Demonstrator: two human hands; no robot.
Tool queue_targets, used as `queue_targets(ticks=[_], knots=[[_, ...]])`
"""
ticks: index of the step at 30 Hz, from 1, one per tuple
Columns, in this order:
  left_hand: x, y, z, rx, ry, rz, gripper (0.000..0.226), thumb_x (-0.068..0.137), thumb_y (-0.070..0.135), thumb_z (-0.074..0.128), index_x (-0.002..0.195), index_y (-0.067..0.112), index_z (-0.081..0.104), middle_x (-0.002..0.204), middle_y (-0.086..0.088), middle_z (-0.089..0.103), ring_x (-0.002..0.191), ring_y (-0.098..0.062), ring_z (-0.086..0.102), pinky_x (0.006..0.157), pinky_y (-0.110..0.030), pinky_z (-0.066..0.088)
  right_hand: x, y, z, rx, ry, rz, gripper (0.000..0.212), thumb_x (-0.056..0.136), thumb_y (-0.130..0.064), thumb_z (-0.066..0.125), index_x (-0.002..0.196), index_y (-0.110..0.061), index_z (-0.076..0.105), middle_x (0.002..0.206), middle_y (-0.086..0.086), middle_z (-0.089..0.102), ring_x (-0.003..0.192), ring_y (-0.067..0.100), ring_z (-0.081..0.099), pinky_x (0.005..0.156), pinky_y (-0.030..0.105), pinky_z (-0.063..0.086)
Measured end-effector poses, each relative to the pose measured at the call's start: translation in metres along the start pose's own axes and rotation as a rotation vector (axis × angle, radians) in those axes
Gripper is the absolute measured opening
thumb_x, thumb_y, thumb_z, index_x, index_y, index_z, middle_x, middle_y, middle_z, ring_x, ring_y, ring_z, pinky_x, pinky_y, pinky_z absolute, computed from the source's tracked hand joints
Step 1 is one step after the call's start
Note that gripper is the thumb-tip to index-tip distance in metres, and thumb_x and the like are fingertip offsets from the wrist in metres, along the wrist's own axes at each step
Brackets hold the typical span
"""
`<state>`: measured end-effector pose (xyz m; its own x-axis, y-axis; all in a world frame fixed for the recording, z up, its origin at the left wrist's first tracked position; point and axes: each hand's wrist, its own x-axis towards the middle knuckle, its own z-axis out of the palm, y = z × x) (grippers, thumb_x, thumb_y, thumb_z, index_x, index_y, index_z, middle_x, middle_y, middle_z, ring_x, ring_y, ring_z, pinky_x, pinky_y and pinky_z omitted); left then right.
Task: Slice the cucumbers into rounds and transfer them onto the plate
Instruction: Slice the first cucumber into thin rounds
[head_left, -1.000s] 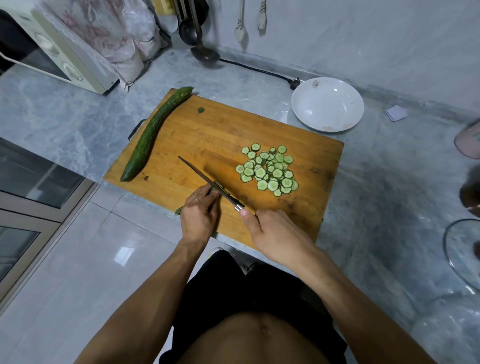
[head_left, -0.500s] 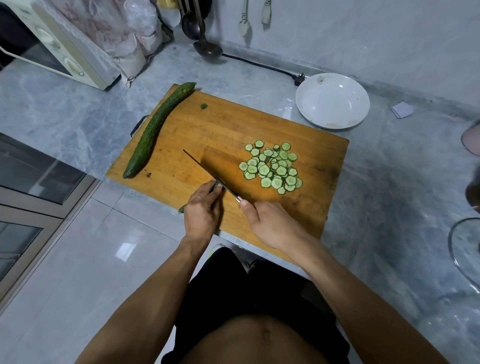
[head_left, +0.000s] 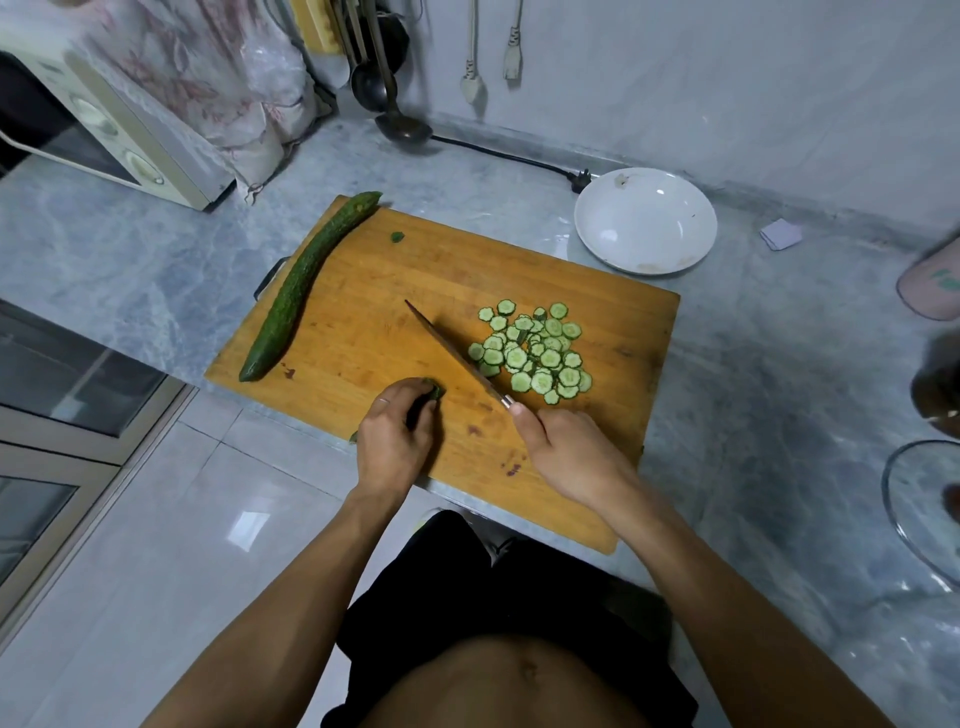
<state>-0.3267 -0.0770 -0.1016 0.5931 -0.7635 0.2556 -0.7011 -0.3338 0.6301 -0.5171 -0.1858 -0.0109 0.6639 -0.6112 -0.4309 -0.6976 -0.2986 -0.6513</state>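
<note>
In the head view, a wooden cutting board (head_left: 374, 332) lies on the grey marble table (head_left: 779, 364) at the middle of the frame. The left hand (head_left: 392, 441), just below centre, curls its fingers round a short cucumber stub (head_left: 435, 391) at the board's near edge. The right hand (head_left: 566, 457), to its right, grips the handle of a knife (head_left: 452, 353) whose blade slants up and left, its edge touching the pile of cucumber rounds (head_left: 535, 353) right of centre. A whole cucumber (head_left: 306, 280) lies along the board's left edge. The white plate (head_left: 645, 219) sits on the table just beyond the board's upper right corner. A microwave (head_left: 104, 135) stands at upper left, a ladle (head_left: 402, 124) at top centre.
</note>
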Motion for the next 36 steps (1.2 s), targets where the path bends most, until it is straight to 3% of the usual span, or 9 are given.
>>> queue_targets(ticks=[3,6,10,14,20,24,29,36], knots=[[0.002,-0.003,0.003,0.008,-0.02,0.056,0.018,0.086,0.007,0.072,0.104,0.005,0.071,0.11,-0.005,0.071,0.097,-0.022,0.066,0.085,-0.014,0.043,-0.005,0.002,-0.007,0.017,0.0,0.004,0.057,0.103,-0.055,0.027,0.065,-0.015,0.042,0.063,0.003,0.044,0.054,0.018,0.044,0.055,0.036,0.035],[0.0,-0.006,0.006,0.009,-0.02,0.058,0.018,0.088,0.012,0.071,0.105,0.006,0.073,0.114,-0.005,0.07,0.099,-0.022,0.067,0.084,-0.024,0.051,-0.016,-0.004,-0.006,-0.002,-0.004,-0.026,0.057,0.102,-0.056,0.027,0.065,-0.017,0.043,0.066,0.002,0.048,0.061,0.018,0.049,0.059,0.037,0.038],[-0.004,-0.005,0.008,0.06,0.002,0.105,0.022,0.089,0.021,0.062,0.101,0.007,0.076,0.114,-0.004,0.071,0.096,-0.02,0.066,0.075,-0.028,0.054,-0.028,-0.013,0.007,-0.037,0.01,-0.049,0.055,0.1,-0.059,0.027,0.065,-0.02,0.042,0.071,0.006,0.053,0.074,0.03,0.056,0.064,0.041,0.045],[-0.005,-0.007,0.009,0.128,0.018,0.151,0.026,0.092,0.026,0.056,0.1,0.012,0.076,0.113,-0.001,0.071,0.1,-0.019,0.066,0.073,-0.028,0.054,-0.036,-0.018,0.01,-0.042,0.02,-0.044,0.054,0.101,-0.058,0.026,0.066,-0.02,0.041,0.072,0.006,0.052,0.068,0.028,0.055,0.057,0.036,0.039],[-0.006,-0.009,0.011,0.12,-0.004,0.138,0.023,0.09,0.02,0.059,0.104,0.011,0.075,0.115,-0.002,0.07,0.102,-0.021,0.065,0.075,-0.031,0.055,-0.044,-0.023,0.009,-0.031,0.026,-0.032,0.055,0.102,-0.057,0.026,0.068,-0.018,0.045,0.07,0.004,0.052,0.07,0.025,0.056,0.063,0.044,0.049],[-0.006,-0.01,0.012,0.112,-0.001,0.152,0.026,0.092,0.023,0.057,0.105,0.01,0.076,0.117,-0.002,0.07,0.103,-0.021,0.065,0.078,-0.03,0.055,-0.044,-0.025,0.01,-0.038,0.014,-0.008,0.054,0.102,-0.058,0.026,0.07,-0.019,0.046,0.074,0.004,0.052,0.071,0.023,0.054,0.062,0.041,0.047],[-0.006,-0.009,0.012,0.09,0.018,0.168,0.024,0.092,0.019,0.057,0.105,0.011,0.075,0.117,-0.002,0.07,0.105,-0.021,0.065,0.081,-0.028,0.053,-0.046,-0.026,0.014,-0.056,0.014,-0.001,0.05,0.103,-0.056,0.025,0.067,-0.022,0.038,0.073,0.0,0.045,0.064,0.01,0.044,0.048,0.028,0.027],[-0.007,-0.012,0.016,0.1,0.032,0.163,0.022,0.092,0.017,0.059,0.106,0.013,0.075,0.12,-0.001,0.069,0.107,-0.019,0.064,0.079,-0.027,0.052,-0.048,-0.024,0.012,-0.05,0.01,0.007,0.051,0.102,-0.056,0.026,0.067,-0.022,0.041,0.073,0.0,0.048,0.067,0.014,0.049,0.051,0.033,0.03]])
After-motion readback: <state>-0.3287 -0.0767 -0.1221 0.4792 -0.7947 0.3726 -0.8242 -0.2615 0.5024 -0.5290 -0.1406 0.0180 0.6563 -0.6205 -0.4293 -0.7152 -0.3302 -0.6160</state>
